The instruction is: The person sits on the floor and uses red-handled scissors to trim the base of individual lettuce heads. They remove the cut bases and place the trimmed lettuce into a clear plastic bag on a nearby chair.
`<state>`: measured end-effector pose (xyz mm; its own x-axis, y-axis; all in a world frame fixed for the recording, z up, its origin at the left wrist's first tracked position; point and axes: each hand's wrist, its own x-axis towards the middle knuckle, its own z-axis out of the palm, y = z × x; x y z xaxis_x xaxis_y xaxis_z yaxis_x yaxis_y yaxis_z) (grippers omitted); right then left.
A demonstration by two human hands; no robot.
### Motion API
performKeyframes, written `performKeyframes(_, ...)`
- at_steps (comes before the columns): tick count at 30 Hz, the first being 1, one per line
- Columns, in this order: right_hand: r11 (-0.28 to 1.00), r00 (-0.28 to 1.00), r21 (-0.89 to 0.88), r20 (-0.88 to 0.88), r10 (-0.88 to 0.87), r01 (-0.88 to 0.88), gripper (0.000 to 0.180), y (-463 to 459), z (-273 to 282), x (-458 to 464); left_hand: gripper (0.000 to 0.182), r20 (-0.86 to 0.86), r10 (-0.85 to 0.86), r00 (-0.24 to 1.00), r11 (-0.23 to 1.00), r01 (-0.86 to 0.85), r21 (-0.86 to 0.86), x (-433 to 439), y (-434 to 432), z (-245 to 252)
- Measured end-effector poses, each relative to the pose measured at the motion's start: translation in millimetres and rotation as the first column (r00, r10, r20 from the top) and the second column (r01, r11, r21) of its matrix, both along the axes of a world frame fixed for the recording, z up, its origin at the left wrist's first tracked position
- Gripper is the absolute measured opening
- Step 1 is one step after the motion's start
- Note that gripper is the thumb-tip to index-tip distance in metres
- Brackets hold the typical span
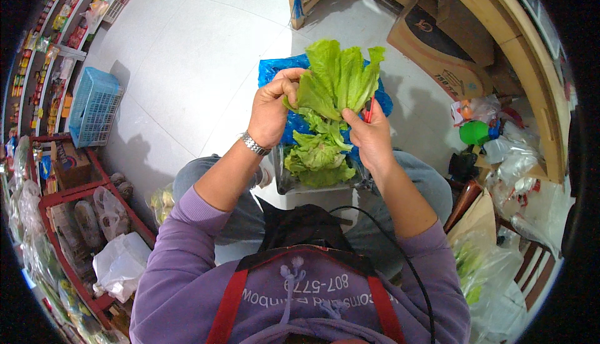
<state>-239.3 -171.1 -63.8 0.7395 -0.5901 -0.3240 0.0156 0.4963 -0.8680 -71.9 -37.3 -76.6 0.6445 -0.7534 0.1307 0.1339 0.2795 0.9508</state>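
Note:
My right hand (pixel 372 133) grips a head of leafy green lettuce (pixel 337 77) near its base, with a small red-handled tool (pixel 370 109) also held in it; its blade is hidden. My left hand (pixel 276 105) pinches an outer leaf on the left side of the lettuce. Loose lettuce leaves (pixel 318 156) lie just below, on a dark tray or container (pixel 281 180) between my knees. A blue plastic bag (pixel 281 65) is spread behind and under the lettuce.
A light blue plastic basket (pixel 96 105) stands at the left, beside shelves of packets (pixel 61 58). A red metal rack (pixel 101 184) holds bags and a box. Cardboard boxes (pixel 436 58) lie at the upper right. Clear plastic bags (pixel 511 156) and bagged greens (pixel 473 269) are at the right.

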Motion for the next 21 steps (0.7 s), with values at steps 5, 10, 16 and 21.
performKeyframes(5,0.998,0.995,0.028,-0.081,0.058,-0.055,0.039,0,0,-2,0.016,-0.075,0.086,0.993,0.996,-0.085,0.022,1,1,12)
performKeyframes(10,0.996,0.991,-0.011,-0.100,0.084,-0.086,0.042,-2,-7,-3,0.059,-0.373,0.099,0.923,0.993,-0.066,0.099,2,3,23)
performKeyframes(16,0.725,0.960,-0.683,-0.253,-0.120,-0.089,0.053,1,-23,2,0.087,-0.343,-0.158,0.926,0.981,0.187,0.054,-16,-1,13)
performKeyframes(21,0.596,0.970,-0.791,-0.227,-0.082,-0.135,0.058,5,-11,-5,0.055,-0.467,-0.062,0.882,0.975,0.154,0.162,-14,-1,8)
